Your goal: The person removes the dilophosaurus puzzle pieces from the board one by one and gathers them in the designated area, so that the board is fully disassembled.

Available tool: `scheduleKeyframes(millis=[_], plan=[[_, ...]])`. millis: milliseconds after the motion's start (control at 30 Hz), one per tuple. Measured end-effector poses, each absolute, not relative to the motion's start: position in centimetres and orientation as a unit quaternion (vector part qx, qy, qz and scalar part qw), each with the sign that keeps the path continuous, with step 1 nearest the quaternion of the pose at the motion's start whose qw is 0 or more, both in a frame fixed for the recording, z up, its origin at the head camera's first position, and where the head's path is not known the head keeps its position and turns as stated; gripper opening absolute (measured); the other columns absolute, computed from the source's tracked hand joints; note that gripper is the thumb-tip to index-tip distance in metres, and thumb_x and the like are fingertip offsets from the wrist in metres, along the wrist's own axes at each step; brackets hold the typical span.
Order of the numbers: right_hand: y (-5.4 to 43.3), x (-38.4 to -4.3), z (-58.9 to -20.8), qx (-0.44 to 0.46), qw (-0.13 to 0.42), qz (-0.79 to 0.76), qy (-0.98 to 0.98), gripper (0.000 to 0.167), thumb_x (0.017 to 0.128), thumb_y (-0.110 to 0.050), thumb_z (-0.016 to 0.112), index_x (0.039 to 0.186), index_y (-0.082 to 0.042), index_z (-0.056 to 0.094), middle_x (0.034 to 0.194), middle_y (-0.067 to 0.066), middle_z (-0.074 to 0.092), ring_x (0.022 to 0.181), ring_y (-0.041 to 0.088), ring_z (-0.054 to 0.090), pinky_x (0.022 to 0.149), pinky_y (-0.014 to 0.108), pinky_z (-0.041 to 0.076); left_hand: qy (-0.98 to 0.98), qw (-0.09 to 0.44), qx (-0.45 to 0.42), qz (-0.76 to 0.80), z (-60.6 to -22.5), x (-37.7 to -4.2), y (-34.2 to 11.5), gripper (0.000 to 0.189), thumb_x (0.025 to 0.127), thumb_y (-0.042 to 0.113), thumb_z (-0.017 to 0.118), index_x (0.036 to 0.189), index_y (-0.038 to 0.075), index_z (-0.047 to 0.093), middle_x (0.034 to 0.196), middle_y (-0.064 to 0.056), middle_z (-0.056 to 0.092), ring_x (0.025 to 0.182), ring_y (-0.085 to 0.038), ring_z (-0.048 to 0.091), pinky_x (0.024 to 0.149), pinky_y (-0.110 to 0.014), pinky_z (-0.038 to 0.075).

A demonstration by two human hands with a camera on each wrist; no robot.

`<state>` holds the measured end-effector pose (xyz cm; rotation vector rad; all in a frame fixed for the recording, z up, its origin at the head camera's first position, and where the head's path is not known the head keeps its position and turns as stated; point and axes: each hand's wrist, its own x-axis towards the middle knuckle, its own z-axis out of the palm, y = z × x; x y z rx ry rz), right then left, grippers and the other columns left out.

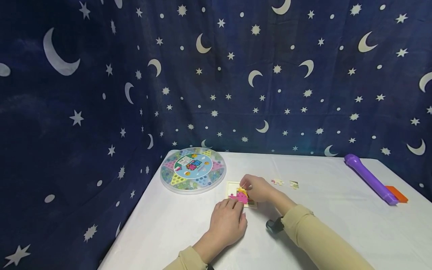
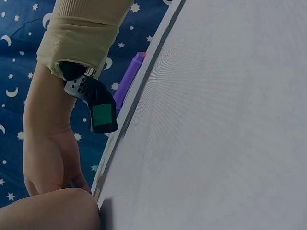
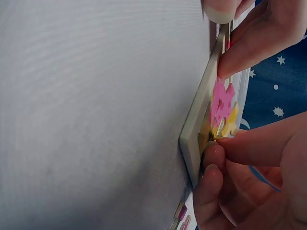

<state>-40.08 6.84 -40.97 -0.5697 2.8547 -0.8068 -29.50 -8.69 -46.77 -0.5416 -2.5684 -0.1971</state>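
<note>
A small jigsaw puzzle in a shallow pale tray (image 1: 233, 184) lies on the white table, partly covered by both hands. Pink pieces (image 1: 241, 197) sit in its middle, beside a yellow puzzle piece (image 3: 231, 122) at the right. My right hand (image 1: 258, 189) reaches over the tray's right side, thumb and fingertips pinching the edge of that yellow piece. At the near edge, the left hand (image 1: 227, 222) rests with loosely bent fingers touching the tray and the pink pieces. In the left wrist view, the left hand (image 2: 53, 208) hides the puzzle.
Two loose puzzle pieces (image 1: 278, 182) lie right of the tray. A round board game (image 1: 193, 170) with coloured marbles stands at the back left. Far right, a purple stick (image 1: 369, 178) lies by an orange flat thing (image 1: 396, 194). A starry curtain (image 1: 236, 75) hangs behind.
</note>
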Motion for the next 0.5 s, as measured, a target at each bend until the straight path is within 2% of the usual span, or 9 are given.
scheduleKeyframes(millis=[233,400,500], plan=[[7.06,-40.08,-41.26,-0.194,0.05,-0.269,0.942,0.029,0.089,-0.001,0.068,0.114,-0.015,0.066,0.103,0.002,0.067,0.098,0.022,0.062,0.091,0.046,0.054,-0.945,0.249,-0.199,-0.074,-46.61,-29.37,-8.63,0.029,0.096,0.033,0.061,0.116,0.014,0.071,0.112,-0.004,0.068,0.115,-0.025,0.061,0.097,-0.046,0.049],[7.24,-39.97,-41.25,-0.209,0.049,-0.275,0.937,0.028,0.089,-0.011,0.074,0.117,-0.017,0.07,0.105,0.002,0.069,0.103,0.025,0.065,0.094,0.05,0.053,-0.946,0.247,-0.196,-0.069,-46.6,-29.35,-8.63,0.032,0.096,0.034,0.06,0.119,0.013,0.07,0.115,-0.005,0.068,0.116,-0.025,0.061,0.098,-0.046,0.049],[7.32,-39.97,-41.17,-0.211,0.049,-0.283,0.934,0.024,0.09,-0.016,0.076,0.114,-0.019,0.071,0.103,0.002,0.07,0.1,0.024,0.066,0.09,0.048,0.054,-0.944,0.255,-0.197,-0.067,-46.67,-29.39,-8.65,0.031,0.096,0.034,0.06,0.116,0.013,0.07,0.114,-0.004,0.068,0.115,-0.025,0.061,0.096,-0.045,0.049]])
